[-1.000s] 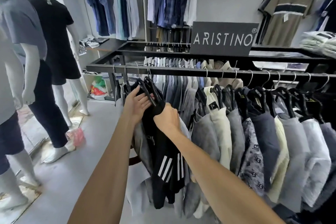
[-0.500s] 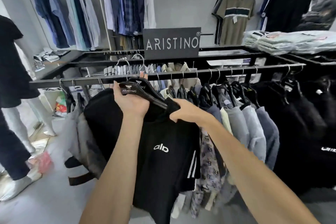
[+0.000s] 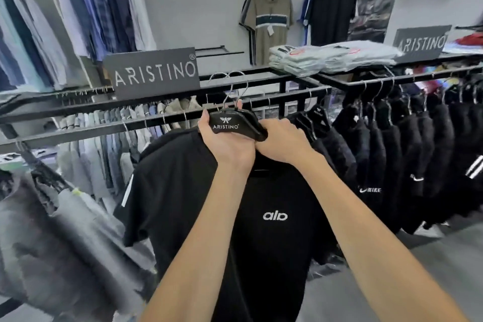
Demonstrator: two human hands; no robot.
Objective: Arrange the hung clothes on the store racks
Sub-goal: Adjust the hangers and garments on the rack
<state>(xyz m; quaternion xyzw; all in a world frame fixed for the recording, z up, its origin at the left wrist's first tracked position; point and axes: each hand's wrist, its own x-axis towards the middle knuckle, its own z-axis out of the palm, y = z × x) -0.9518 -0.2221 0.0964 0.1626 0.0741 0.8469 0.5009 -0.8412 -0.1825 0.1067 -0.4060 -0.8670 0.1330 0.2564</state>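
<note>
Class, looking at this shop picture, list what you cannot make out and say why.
- Head view: collar of the black alo T-shirt, hidden behind the left hand and right hand.
- Head view: grey clothes at lower left, smeared by motion blur.
- Head view: tag on the olive striped polo, too small.

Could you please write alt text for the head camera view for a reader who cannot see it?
Two hands hold black hangers carrying a black T-shirt before a clothes rack: the left hand grips the hangers, the right hand grips the collar. Dark garments hang at right.
</note>
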